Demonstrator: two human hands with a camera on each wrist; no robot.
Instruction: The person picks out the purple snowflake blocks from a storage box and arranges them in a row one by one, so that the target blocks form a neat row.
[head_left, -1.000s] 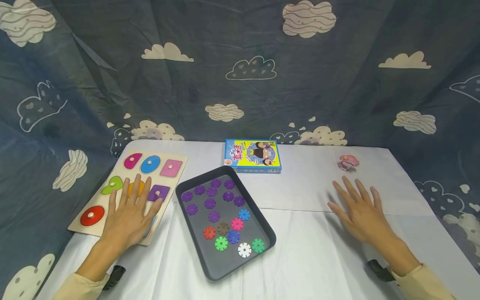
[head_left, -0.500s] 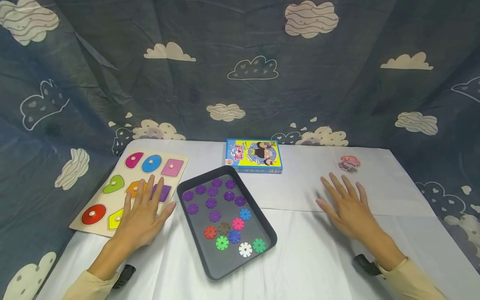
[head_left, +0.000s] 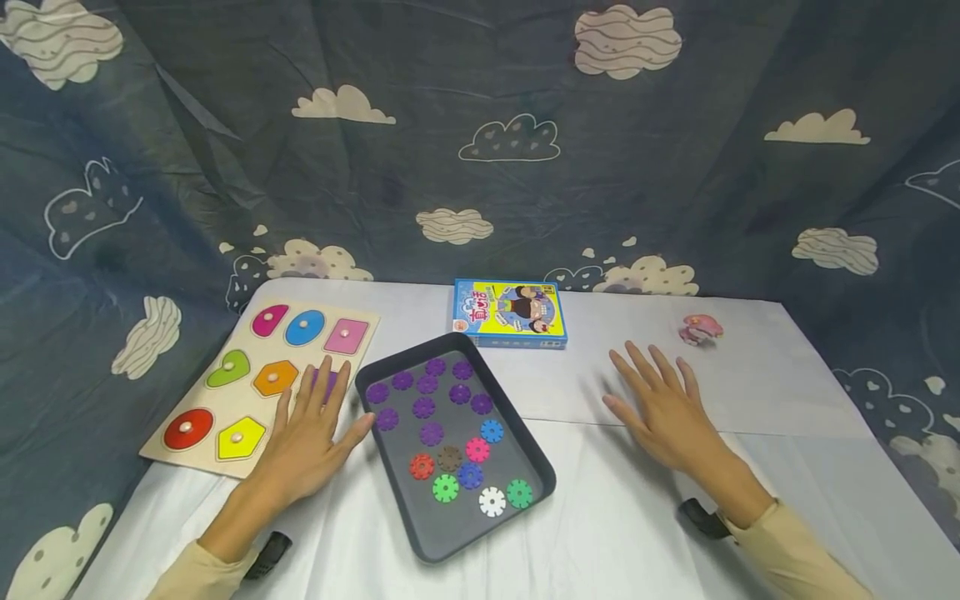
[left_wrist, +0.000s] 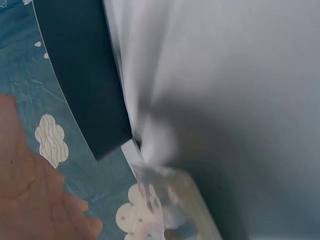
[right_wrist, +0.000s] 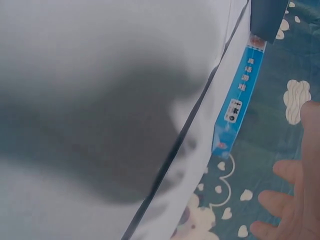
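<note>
My left hand [head_left: 306, 446] is held with straight, spread fingers over the right side of a wooden peg puzzle board [head_left: 251, 333]. Its thumb reaches to the left rim of a dark grey tray [head_left: 435, 529]; whether it touches is unclear. Several notched plastic discs lie in the tray: purple discs [head_left: 423, 407] towards the back, mixed colours nearer the front, such as a white disc [head_left: 492, 502]. My right hand [head_left: 667, 421] hovers over the white cloth right of the tray, fingers spread, holding nothing. Part of each hand [left_wrist: 40, 190] shows at its own wrist view's edge.
A blue and yellow card box [head_left: 510, 312] lies behind the tray. At the back right is a small pink toy figure [head_left: 701, 328]. A dark cloud-patterned curtain [head_left: 375, 183] hangs behind and beside the table. A straight seam [head_left: 592, 422] crosses the white cloth [head_left: 600, 517].
My left hand has moved right across the puzzle board towards the tray, uncovering the yellow and orange pieces. The right hand has moved left towards the tray. The objects stay in place.
</note>
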